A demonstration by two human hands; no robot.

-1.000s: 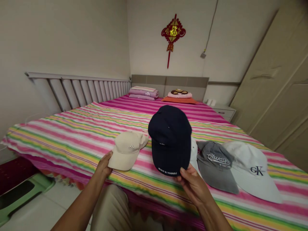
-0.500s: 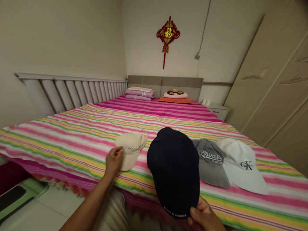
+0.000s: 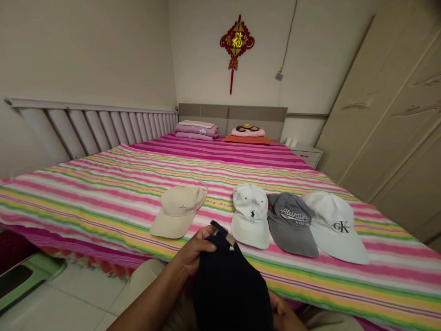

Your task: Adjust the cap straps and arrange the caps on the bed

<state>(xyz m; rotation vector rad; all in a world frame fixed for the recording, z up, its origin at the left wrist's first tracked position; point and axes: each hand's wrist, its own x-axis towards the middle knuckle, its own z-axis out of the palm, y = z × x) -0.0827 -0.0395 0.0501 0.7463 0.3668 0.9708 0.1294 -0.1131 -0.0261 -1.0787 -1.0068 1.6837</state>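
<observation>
A dark navy baseball cap [image 3: 230,285] is held low in front of me, over my lap at the bed's edge. My left hand [image 3: 193,250] pinches its back rim beside the strap. Lower down, my right hand [image 3: 280,308] grips the cap's right side, its fingers partly hidden behind the fabric. Beyond the cap, a beige cap [image 3: 177,209] lies on the bed to the left. To the right, a white cap with a small dark emblem [image 3: 251,216], a grey cap with lettering [image 3: 292,223] and a white CK cap [image 3: 336,225] lie side by side.
The bed has a striped sheet [image 3: 113,193], with folded purple bedding [image 3: 196,131] and a pink pillow stack [image 3: 248,132] by the headboard [image 3: 257,120]. A green stool [image 3: 34,276] stands at lower left. A wardrobe [image 3: 386,115] and nightstand [image 3: 306,154] are at right.
My left hand has left the beige cap and taken hold of the navy cap's back. The navy cap has come down and turned, uncovering the white cap with the emblem. The beige cap's brim has swung left.
</observation>
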